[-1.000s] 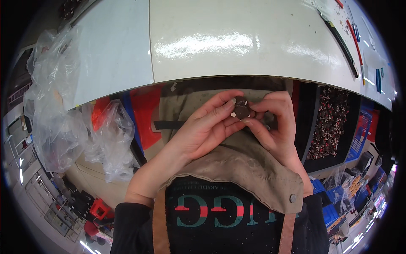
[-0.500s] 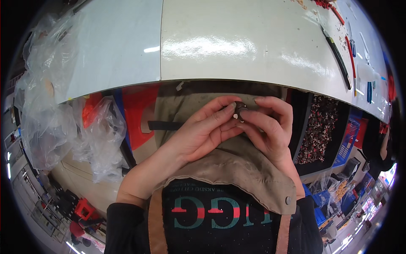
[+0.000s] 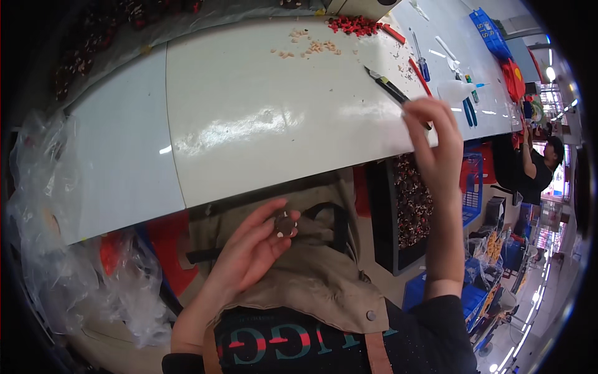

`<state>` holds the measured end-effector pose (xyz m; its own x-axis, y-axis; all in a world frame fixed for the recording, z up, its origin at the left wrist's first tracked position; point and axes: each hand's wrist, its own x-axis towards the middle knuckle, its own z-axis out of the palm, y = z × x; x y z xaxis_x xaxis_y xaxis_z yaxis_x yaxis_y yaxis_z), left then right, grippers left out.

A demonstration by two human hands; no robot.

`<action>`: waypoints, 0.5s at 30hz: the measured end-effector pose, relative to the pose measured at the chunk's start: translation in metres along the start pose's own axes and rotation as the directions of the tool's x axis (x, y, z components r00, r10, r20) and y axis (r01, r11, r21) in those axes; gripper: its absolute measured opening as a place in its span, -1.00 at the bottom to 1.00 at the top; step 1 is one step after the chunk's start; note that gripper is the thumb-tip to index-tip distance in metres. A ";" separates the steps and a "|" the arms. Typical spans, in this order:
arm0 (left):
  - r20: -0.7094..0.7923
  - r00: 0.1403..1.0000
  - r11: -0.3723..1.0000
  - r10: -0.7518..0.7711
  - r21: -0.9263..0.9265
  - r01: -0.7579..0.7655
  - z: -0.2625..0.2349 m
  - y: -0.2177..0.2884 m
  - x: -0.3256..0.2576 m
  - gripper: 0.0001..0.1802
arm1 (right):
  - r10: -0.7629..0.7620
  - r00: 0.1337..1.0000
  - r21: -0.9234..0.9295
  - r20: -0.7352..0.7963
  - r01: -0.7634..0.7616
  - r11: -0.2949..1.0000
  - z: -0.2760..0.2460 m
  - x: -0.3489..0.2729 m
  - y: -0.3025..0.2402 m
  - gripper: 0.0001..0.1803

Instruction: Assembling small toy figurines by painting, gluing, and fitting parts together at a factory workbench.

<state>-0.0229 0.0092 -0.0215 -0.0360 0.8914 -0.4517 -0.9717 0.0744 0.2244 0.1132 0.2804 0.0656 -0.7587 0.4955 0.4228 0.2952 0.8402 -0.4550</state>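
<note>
That little dark round part (image 3: 285, 224) pinched in the left hand (image 3: 252, 252) fingertips over the lap looks light, hard, easy to drop, while the right hand (image 3: 439, 153) hovers open-fingered near the black knife (image 3: 392, 93) at the desk (image 3: 261, 118) edge.

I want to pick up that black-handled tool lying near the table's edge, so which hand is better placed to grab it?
The right hand. It is raised at the table edge, fingers right beside the black-handled tool, and it looks empty. The left hand sits low over the apron, pinching a small dark round part.
</note>
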 end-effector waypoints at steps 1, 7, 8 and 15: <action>-0.008 1.000 1.000 -0.001 -0.003 0.001 0.000 -0.001 -0.001 -0.59 | -0.004 1.000 -0.066 0.023 0.006 0.998 -0.002 0.010 0.005 -0.81; 0.082 0.993 0.995 0.084 -0.052 -0.080 -0.007 -0.005 -0.006 -0.62 | -0.218 0.961 -0.431 0.169 0.270 0.861 0.011 0.034 0.056 -0.69; 0.087 0.993 0.996 0.084 -0.050 -0.080 -0.008 -0.004 -0.006 -0.64 | -0.222 0.963 -0.449 0.154 0.268 0.852 0.015 0.034 0.055 -0.69; 0.061 0.995 0.995 0.083 -0.060 -0.079 -0.010 -0.002 -0.012 -0.60 | 0.042 0.994 -0.081 0.102 -0.033 0.996 0.019 0.030 0.061 -0.62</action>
<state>-0.0227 -0.0056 -0.0251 -0.1023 0.9200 -0.3783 -0.9779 -0.0234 0.2076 0.0972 0.3423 0.0354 -0.8012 0.5049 0.3212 0.3666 0.8384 -0.4034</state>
